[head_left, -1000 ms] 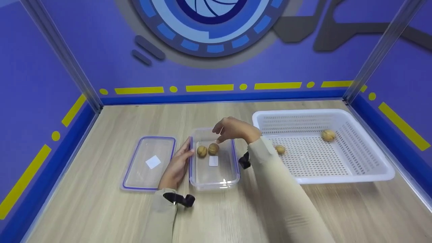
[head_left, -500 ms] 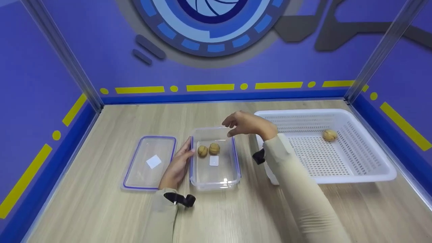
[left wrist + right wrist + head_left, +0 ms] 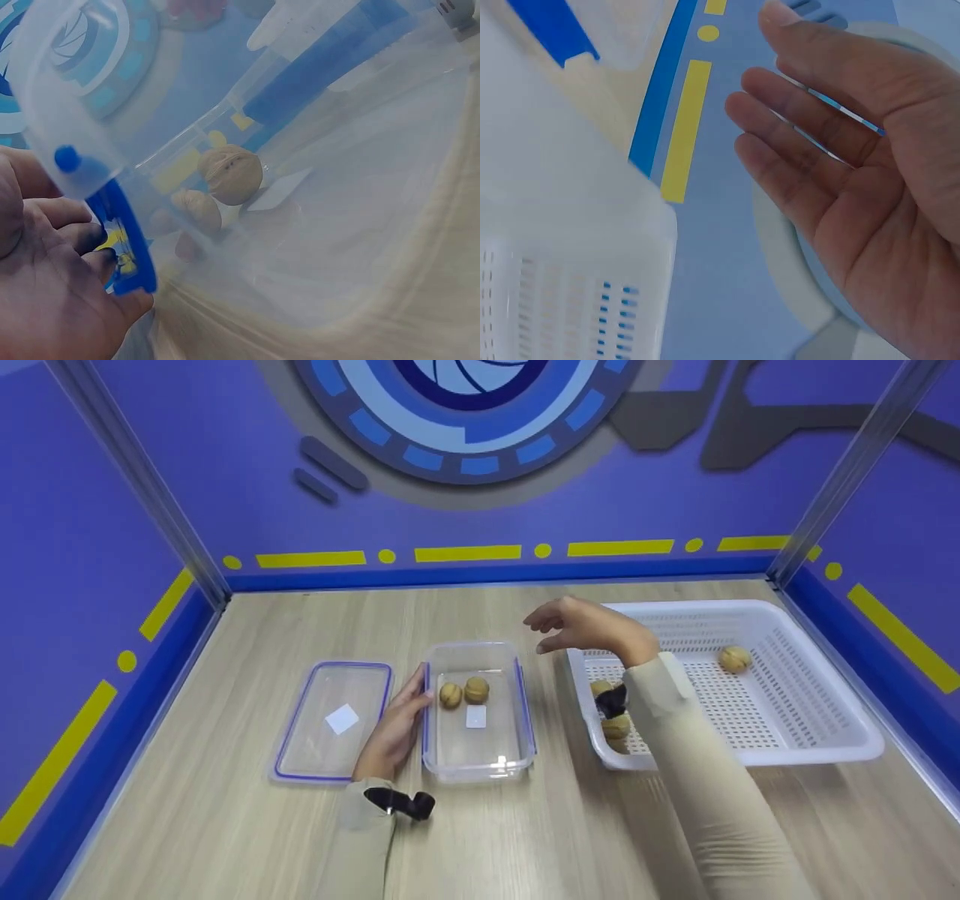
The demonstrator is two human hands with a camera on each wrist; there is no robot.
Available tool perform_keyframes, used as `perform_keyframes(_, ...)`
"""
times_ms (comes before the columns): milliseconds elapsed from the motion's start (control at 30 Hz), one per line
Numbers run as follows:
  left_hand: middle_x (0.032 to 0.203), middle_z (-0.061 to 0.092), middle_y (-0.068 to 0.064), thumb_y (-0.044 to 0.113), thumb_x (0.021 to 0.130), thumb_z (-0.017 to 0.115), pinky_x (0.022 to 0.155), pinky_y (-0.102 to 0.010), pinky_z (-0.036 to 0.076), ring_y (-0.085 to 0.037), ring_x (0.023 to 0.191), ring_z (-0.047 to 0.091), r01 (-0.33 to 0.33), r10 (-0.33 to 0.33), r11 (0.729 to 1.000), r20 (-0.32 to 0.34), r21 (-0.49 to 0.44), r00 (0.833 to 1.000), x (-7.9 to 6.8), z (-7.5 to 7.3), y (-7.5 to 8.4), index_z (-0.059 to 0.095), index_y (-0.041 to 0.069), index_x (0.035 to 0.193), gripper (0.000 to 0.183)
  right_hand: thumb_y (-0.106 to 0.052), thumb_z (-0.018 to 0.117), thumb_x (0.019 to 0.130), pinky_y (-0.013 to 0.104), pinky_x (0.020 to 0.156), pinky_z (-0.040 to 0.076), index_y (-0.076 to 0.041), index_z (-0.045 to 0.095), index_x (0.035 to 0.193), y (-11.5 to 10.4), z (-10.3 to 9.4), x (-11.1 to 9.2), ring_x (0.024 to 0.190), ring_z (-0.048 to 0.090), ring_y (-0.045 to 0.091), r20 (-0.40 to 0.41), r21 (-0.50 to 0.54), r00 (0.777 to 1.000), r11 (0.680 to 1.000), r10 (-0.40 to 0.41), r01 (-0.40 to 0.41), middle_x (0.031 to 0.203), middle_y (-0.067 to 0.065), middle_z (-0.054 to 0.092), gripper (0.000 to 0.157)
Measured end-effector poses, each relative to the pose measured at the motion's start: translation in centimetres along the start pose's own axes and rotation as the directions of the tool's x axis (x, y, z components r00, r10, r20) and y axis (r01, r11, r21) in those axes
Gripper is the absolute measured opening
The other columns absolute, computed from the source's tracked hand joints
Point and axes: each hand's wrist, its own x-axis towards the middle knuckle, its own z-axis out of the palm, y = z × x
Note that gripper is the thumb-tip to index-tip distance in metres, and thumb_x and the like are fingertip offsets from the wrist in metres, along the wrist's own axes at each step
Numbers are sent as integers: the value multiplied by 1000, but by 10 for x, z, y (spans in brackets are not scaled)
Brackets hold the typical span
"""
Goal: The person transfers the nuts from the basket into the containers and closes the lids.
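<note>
A clear plastic food container (image 3: 480, 746) with blue edging stands on the table, two walnuts (image 3: 476, 690) and a white label inside. My left hand (image 3: 394, 731) holds its left side, thumb at the rim; in the left wrist view the fingers (image 3: 75, 229) bend against the blue latch (image 3: 124, 240). Between container and basket, my right hand (image 3: 581, 626) hovers with nothing in it, fingers loosely bent. The right wrist view shows its bare palm (image 3: 870, 195). Under the right wrist, walnuts (image 3: 616, 727) lie in the white basket (image 3: 825, 750), partly hidden by the wrist camera.
The container's lid (image 3: 315, 750), blue-edged with a white label, lies flat left of the left hand. Another walnut (image 3: 735, 659) sits near the basket's far right side. Blue printed panels (image 3: 480, 525) enclose the table (image 3: 480, 847) at the back and sides.
My right hand has risen out from over the container and moved right, toward the basket. Walnuts at the basket's left end have come into view. The left hand and container stay put.
</note>
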Motion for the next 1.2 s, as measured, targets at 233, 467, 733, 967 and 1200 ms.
perform_keyframes(233,162,-2,-13,2,97,40,123,-38,-5,-26,150,-8,-12,12,1000,22,-16,1000,0,-1,-1,11,4,154,64,-12,73,84,48,97,51,-3,63,125,19,-6,-15,113,62,34,-39,-11,999,1000,19,-19,120,16,66,43)
perform_keyframes(467,163,-1,-11,2,96,42,123,-37,-5,-25,150,-7,-8,8,1000,4,-9,1000,1,-1,-2,12,5,154,65,-9,72,84,50,96,51,0,62,123,40,-7,-25,110,63,35,-57,-3,998,1000,6,-6,118,20,66,41)
perform_keyframes(733,162,0,-11,2,96,42,123,-38,-5,-25,150,-7,3,-3,1000,-6,1,1000,0,-1,-1,12,6,154,65,-7,70,85,51,97,51,3,60,125,59,-6,-36,113,62,37,-67,15,997,999,48,-48,119,22,66,43)
perform_keyframes(967,163,1,-10,2,96,42,123,-38,-4,-25,150,-7,5,-4,1000,-9,3,1000,-1,0,-1,13,6,154,65,-4,71,82,51,97,50,6,61,123,77,2,-42,111,62,39,-35,35,996,996,80,-78,118,25,65,43)
perform_keyframes(1200,162,-1,-13,1,96,41,123,-38,-4,-27,150,-7,-18,19,1000,17,-11,1000,0,0,-2,11,3,153,65,-6,73,81,50,97,51,4,62,123,90,8,-46,113,61,38,22,40,989,989,143,-144,120,23,65,44)
